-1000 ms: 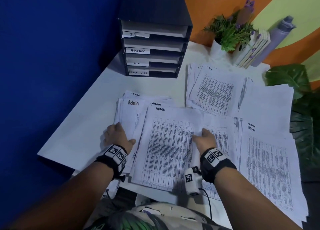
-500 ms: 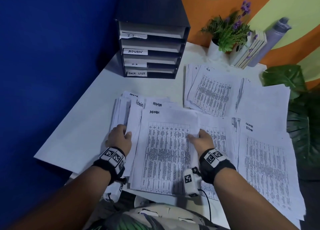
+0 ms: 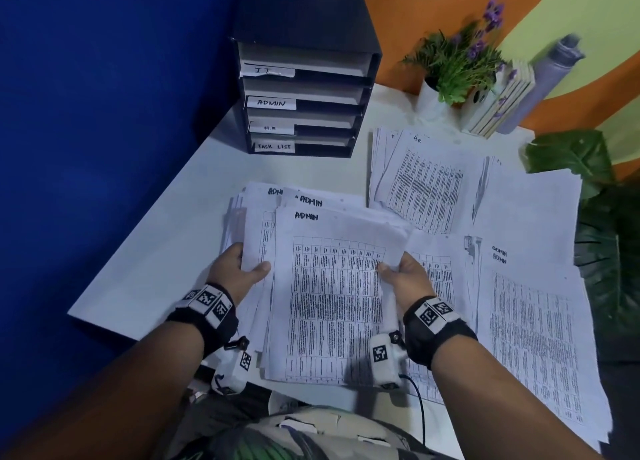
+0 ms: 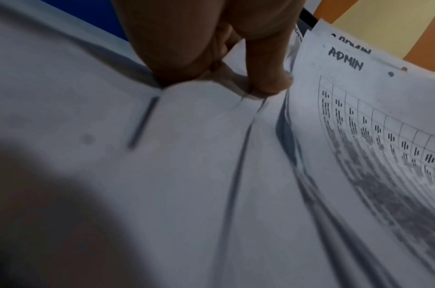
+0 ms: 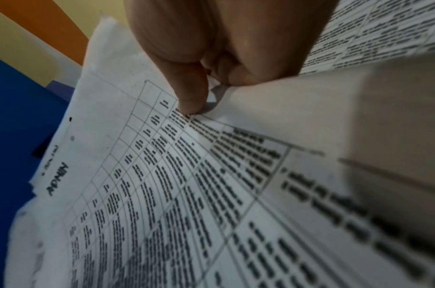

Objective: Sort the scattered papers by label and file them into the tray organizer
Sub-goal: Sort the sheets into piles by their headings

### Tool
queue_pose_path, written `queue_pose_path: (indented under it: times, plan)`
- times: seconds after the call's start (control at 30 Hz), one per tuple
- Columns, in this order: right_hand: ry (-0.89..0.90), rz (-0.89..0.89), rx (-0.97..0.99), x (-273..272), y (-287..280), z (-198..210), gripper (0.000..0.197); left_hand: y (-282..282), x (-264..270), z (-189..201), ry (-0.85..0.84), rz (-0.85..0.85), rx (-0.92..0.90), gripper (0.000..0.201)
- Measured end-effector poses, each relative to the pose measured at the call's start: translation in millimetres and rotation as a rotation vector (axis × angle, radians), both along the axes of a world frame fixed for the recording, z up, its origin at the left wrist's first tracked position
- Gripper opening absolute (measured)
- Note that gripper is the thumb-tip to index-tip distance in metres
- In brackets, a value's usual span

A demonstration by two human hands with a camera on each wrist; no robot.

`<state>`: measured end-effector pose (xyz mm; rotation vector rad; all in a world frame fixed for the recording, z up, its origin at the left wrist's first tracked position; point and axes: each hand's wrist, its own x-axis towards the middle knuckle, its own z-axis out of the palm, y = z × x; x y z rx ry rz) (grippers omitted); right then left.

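Your left hand [image 3: 239, 269] and right hand [image 3: 403, 274] have drawn the fanned ADMIN stack [image 3: 332, 286] together, each now gripping a side edge; tray organizer [image 3: 304, 88] at 12 o'clock awaits

The ADMIN stack [image 3: 332, 286] hides the fingers of both hands beneath its edges. Its table print is too small to read. The bottle [image 3: 550, 78] by the wall is blurred, and the lowest sheets run off the frame.
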<state>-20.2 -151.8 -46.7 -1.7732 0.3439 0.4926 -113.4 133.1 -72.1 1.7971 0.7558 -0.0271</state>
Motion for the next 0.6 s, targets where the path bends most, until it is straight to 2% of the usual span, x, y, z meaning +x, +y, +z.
queue_pose_path:
  times: [0.1, 0.23, 0.27, 0.33, 0.37, 0.43, 0.5, 0.6]
  plan:
    - [-0.069, -0.034, -0.030, 1.0, -0.9, -0.4, 0.032, 2.7, 0.5, -0.5, 0.007, 0.012, 0.085, 0.015]
    - [-0.082, -0.064, 0.038, 2.4, -2.4, -1.0, 0.060, -2.5, 2.6, 1.7, -0.010, 0.011, 0.070, 0.015]
    - [-0.077, -0.057, 0.036, 2.9, -3.0, -2.4, 0.052, -5.3, 3.7, 2.5, -0.007, 0.003, 0.057, 0.014]
    - [-0.062, -0.041, -0.012, 4.2, -1.5, -2.7, 0.023, -13.0, 7.3, 5.9, -0.034, 0.000, 0.009, 0.011]
    - [-0.057, -0.035, -0.022, 4.4, -0.2, -2.0, 0.015, -17.5, 9.0, 8.4, -0.055, 0.007, -0.016, 0.013]
    - [-0.084, -0.026, -0.037, 5.5, 3.4, -1.4, 0.010, -28.4, 11.6, 20.5, -0.076, 0.001, -0.040, 0.020]
    - [-0.121, -0.041, -0.009, 6.6, 8.1, 2.7, 0.020, -37.1, 14.9, 29.2, -0.106, -0.048, -0.035, 0.015]
    - [-0.114, -0.047, 0.080, 8.2, 13.0, 9.6, 0.052, -42.9, 21.5, 40.6, -0.111, -0.073, 0.046, 0.028]
